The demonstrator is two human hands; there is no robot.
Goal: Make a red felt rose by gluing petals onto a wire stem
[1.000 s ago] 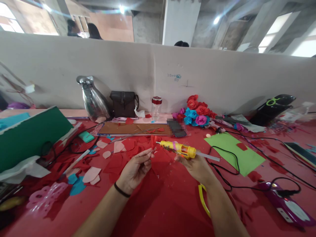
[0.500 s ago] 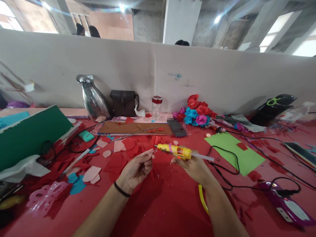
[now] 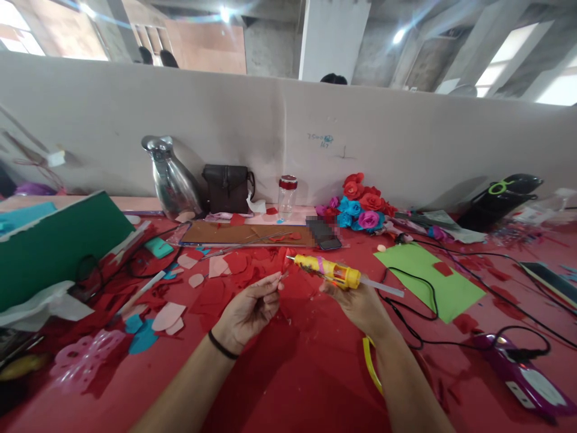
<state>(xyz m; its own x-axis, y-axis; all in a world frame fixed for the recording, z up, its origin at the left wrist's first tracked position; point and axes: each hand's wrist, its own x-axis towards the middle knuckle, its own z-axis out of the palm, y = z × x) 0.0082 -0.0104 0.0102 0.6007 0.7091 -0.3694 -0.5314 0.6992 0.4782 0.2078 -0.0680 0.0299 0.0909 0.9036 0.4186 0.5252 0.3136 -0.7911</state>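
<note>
My right hand (image 3: 356, 304) is wrapped round a yellow hot glue gun (image 3: 333, 270), its metal nozzle pointing left. A clear glue stick (image 3: 383, 287) pokes out of the gun's back end. My left hand (image 3: 252, 307), with a dark band on the wrist, is closed in a pinch at the fingertips. Something thin and small is between thumb and finger, too fine to name. The nozzle is just above and to the right of those fingertips, apart from them. Red paper pieces (image 3: 243, 264) lie on the red table beyond my left hand.
Paper flowers (image 3: 367, 204), a glass jar (image 3: 287, 198), a black bag (image 3: 228, 189) and a metal jug (image 3: 171, 180) stand along the partition. A phone (image 3: 323, 233) lies before them. Green paper (image 3: 428, 279), a black cable (image 3: 417, 343) and a purple power strip (image 3: 523, 373) are at right.
My right hand has drawn the glue gun slightly right, and its nozzle has moved up and away from the left fingertips. My left hand has hardly moved and stays pinched.
</note>
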